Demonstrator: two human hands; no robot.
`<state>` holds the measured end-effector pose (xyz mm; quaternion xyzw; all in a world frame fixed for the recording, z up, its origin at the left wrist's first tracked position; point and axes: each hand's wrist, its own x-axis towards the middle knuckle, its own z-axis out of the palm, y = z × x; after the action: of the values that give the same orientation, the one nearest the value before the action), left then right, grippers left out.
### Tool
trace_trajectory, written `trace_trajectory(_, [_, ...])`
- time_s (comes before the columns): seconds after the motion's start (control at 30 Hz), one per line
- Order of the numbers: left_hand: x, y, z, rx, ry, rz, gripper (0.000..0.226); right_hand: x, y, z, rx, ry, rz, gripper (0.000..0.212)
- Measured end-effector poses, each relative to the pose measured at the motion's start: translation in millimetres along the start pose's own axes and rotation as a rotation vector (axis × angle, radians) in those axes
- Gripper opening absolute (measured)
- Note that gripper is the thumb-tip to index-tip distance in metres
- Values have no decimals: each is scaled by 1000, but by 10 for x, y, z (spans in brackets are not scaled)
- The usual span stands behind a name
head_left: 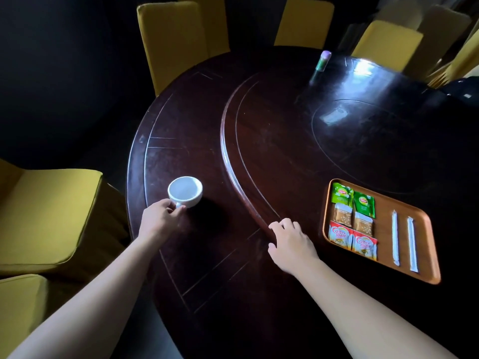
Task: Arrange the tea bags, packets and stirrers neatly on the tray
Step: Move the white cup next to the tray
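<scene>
Gripping the handle of a white teacup point(185, 190) on the dark round table point(197, 255), the left hand point(161, 218) closes its fingers around it. The right hand point(290, 242) lies flat and loosely spread on the raised turntable rim point(234, 174), holding nothing. On the wooden tray point(383, 203) to its right, two green Lipton tea bags point(364, 202), two brown packets point(363, 224) and two red Coffee-mate packets point(364, 245) sit in paired rows, with two wrapped stirrers point(395, 238) lying side by side beyond them

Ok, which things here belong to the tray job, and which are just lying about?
Job: tray, green tea bags, brown packets, creamer packets, two stirrers.
Lying about: white cup held by the left hand, bottle, chairs.
</scene>
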<state>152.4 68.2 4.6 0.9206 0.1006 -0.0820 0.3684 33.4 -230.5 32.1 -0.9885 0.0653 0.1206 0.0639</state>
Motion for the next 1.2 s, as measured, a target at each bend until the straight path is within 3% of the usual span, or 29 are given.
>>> trace_trajectory(0.33, [-217,665,166,-49,-59,174,27,-235,102,70,57,-8,-4,47])
trace_trajectory(0.6, [-385,1361,530,-30,-125,318,24,-487,373,89,49,32,120,41])
trace_trajectory(0.87, [-431,1768,1019,-41,-242,373,24,-722,739,143,91,119,272,34])
trace_trajectory(1.2, [-459,1960,1413,25,-306,400,21,-725,814,157,105,118,237,36])
